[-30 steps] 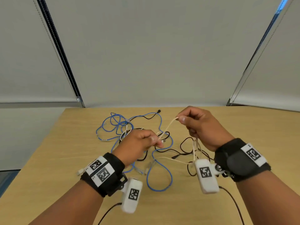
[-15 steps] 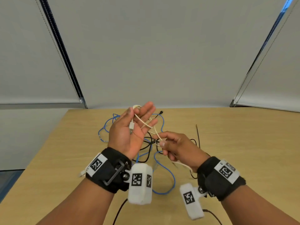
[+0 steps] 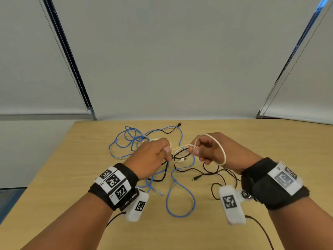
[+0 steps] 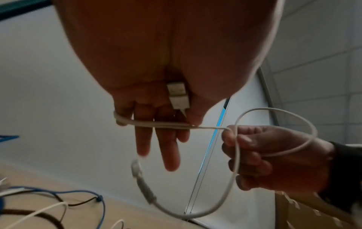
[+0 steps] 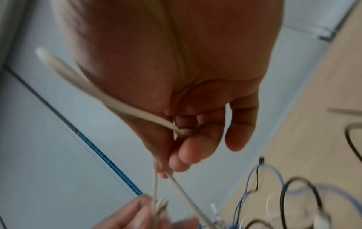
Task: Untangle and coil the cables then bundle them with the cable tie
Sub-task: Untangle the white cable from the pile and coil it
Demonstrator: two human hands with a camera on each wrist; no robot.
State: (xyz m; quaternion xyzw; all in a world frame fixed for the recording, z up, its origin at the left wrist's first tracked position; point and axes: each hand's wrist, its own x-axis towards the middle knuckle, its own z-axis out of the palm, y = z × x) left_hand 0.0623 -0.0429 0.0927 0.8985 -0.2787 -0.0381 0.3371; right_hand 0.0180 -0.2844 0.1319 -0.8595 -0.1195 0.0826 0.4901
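A white cable [image 3: 180, 147] is stretched short between my two hands above the tangle. My left hand [image 3: 167, 150] pinches it; in the left wrist view its USB plug [image 4: 177, 96] sits under the thumb and the cable crosses the fingers [image 4: 145, 124]. My right hand [image 3: 195, 150] pinches the cable too, and a loop of it [image 3: 223, 154] curves over the back of that hand. The cable's other plug [image 4: 137, 168] dangles below. A blue cable [image 3: 180, 204] and a black cable [image 3: 212, 175] lie tangled on the wooden table [image 3: 270, 141].
The tangle covers the table's middle, from the far edge to between my wrists. A thin straight strip [image 5: 342, 111] lies on the table to the right, blurred. Grey blinds hang behind the table. Bare wood shows at left and right.
My left hand has turned from palm-up to palm-down and come lower. My right hand has risen and moved right, now carrying a loop of white cable over its back.
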